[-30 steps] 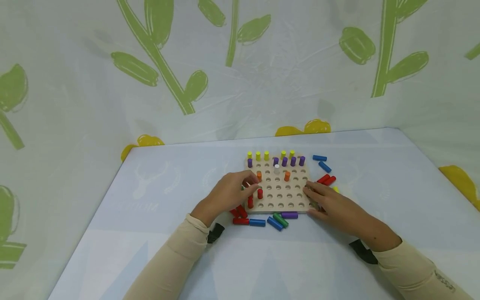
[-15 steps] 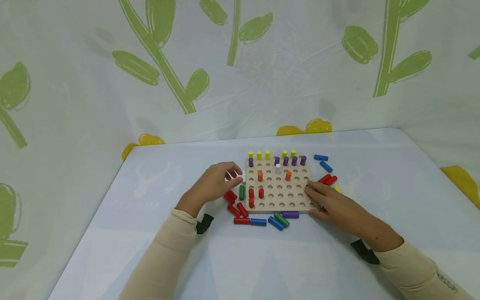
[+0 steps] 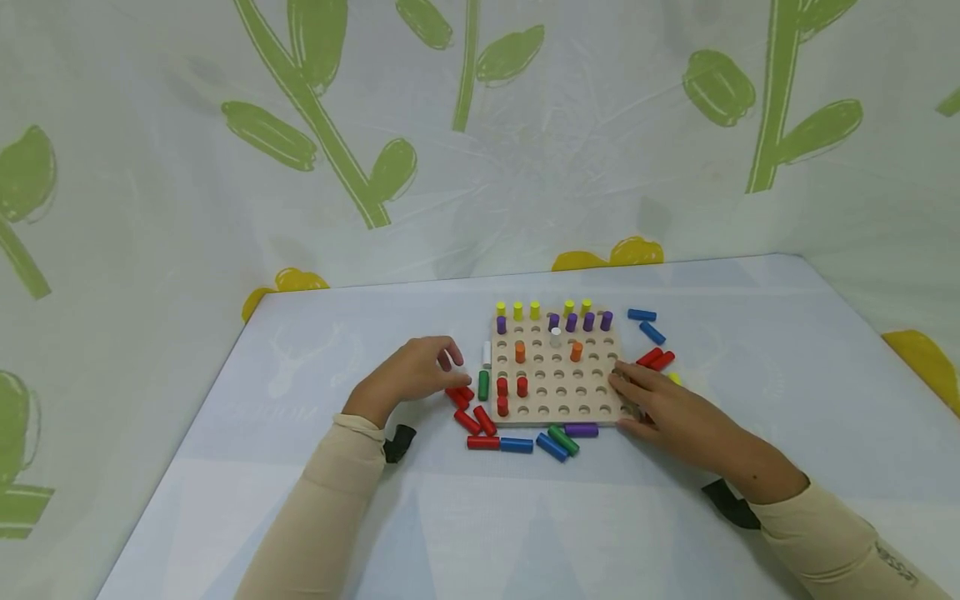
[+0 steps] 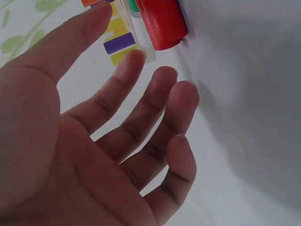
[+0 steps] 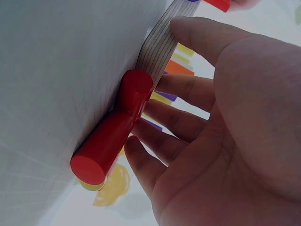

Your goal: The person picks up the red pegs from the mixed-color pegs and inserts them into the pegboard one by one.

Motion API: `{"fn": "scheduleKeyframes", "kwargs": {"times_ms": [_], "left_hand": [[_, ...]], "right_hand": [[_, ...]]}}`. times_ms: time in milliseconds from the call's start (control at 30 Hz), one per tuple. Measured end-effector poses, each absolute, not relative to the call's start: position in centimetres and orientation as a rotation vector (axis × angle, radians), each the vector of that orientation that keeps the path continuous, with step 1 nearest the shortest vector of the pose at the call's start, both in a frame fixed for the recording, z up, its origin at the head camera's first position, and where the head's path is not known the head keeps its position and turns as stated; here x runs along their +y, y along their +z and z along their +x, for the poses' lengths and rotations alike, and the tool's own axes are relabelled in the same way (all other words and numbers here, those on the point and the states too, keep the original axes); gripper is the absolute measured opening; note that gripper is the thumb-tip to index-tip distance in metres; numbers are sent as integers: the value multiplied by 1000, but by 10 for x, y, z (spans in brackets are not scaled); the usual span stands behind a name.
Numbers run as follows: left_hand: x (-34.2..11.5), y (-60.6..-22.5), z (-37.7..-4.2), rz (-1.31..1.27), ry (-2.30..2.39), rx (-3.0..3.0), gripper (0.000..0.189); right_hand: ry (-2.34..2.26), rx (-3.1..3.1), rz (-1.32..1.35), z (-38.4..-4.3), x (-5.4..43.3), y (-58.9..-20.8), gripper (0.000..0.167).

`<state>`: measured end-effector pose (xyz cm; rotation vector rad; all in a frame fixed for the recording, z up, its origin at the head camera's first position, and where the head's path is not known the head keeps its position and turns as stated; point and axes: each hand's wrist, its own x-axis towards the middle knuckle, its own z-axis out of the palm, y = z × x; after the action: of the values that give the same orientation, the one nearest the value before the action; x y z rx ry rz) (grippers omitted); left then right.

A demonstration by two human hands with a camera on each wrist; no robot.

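Note:
My left hand (image 3: 412, 373) hovers left of a wooden peg board (image 3: 558, 400), its thumb and fingers apart with nothing between them. Close by its fingertips lie loose red pegs (image 3: 459, 397); one red peg (image 4: 162, 23) shows beyond the fingers in the left wrist view. My right hand (image 3: 667, 408) rests at the board's right edge, fingers spread; its thumb touches the layered side of the board (image 5: 157, 44) in the right wrist view. Upright in the board stand yellow pegs (image 3: 517, 311), purple pegs (image 3: 588, 322), orange pegs (image 3: 520, 352), red pegs (image 3: 522, 386) and one white peg (image 3: 555, 337).
A white peg (image 3: 487, 354) and a green peg (image 3: 483, 385) lie along the board's left side. In front are blue pegs (image 3: 517, 446), another green peg (image 3: 563, 439) and a purple peg (image 3: 581, 430). Blue pegs (image 3: 652, 332) and red pegs (image 3: 661, 360) lie to the right.
My left hand has moved left off the board, then lower toward the loose red pegs, uncovering the white and green pegs beside the board. The right hand has stayed in place.

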<state>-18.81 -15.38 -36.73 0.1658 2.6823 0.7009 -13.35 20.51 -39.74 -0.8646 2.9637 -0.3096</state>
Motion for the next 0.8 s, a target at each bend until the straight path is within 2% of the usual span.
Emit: {"fn": "scheduleKeyframes", "kwargs": {"times_ms": [200,800], "left_hand": [[-154,-369,-189,146,675,2654,38],[-151,-375,-190,158,663,2638,36]], "right_hand": [[-308,2964,-864,-134,206,-398,65],[-318,2966,-867,-133,205,-396,65]]}}
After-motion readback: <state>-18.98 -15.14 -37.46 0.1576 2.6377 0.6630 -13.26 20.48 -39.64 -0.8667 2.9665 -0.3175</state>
